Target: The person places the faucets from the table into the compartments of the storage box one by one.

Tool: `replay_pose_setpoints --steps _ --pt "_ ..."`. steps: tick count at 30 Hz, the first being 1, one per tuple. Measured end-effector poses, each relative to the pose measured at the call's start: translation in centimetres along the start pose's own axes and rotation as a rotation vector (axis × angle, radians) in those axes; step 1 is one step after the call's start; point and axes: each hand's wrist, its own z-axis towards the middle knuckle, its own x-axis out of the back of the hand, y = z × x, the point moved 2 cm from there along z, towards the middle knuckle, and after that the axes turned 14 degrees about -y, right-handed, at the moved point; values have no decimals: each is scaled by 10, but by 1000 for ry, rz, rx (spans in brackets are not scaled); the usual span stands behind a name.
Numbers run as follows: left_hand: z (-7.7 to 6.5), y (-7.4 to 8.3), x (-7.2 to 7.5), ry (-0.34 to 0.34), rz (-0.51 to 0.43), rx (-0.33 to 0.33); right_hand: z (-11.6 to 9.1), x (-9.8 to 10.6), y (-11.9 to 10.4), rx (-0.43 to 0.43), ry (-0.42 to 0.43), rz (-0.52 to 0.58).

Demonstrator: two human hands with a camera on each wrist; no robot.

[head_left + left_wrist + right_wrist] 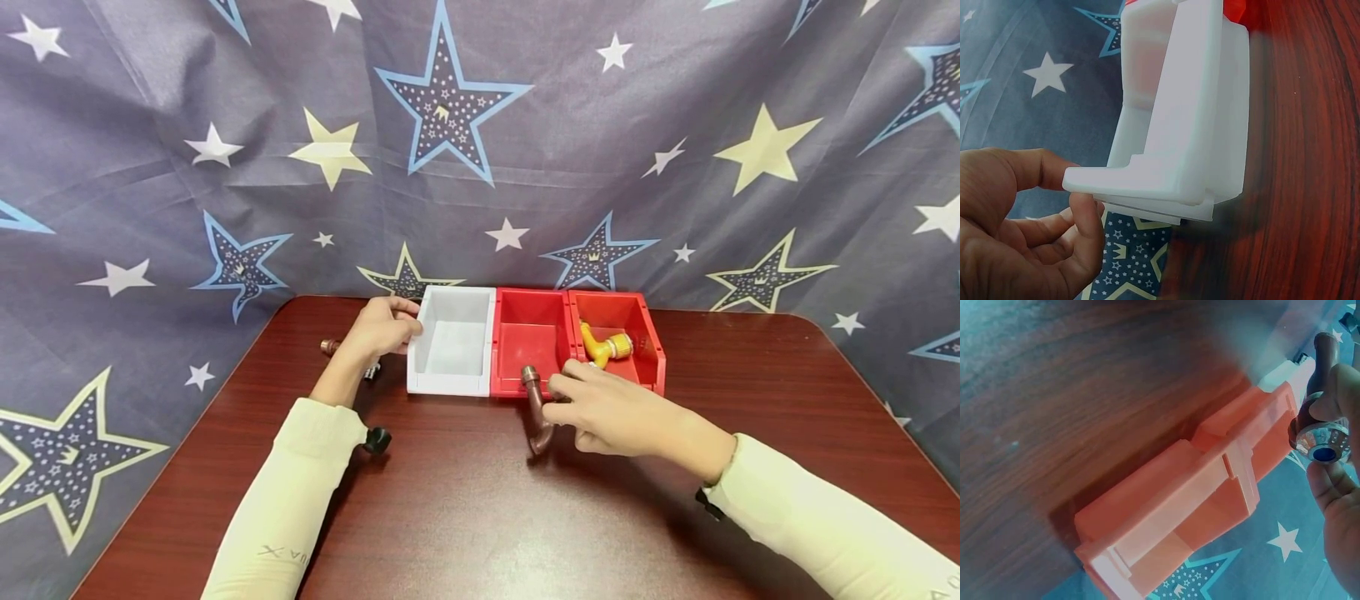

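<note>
My left hand [386,327] pinches the left rim of a white bin [450,383]. In the left wrist view, the thumb and index finger of my left hand [1029,231] close on that bin's edge. My right hand [611,408] grips a brown tap [534,404], raised in front of the middle red bin [528,333], which is bare inside. The right wrist view shows the tap [1322,369] between thumb and fingers, its silver ringed end with a blue centre facing the camera. A yellow tap [600,346] lies in the right red bin [651,333], partly hidden behind my right hand.
The three bins stand side by side near the back of the dark red-brown table [480,517]. Behind my left wrist lies a partly hidden piece with a copper-brown end [328,347]. A star-patterned cloth [480,200] hangs behind the table.
</note>
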Motion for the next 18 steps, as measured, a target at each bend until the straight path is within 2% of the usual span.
replay_pose_setpoints --steps 12,18 --pt "0 0 0 -4 -1 7 4 15 11 -49 4 6" --pt "1 0 0 -9 -18 2 6 19 21 -60 36 -4"
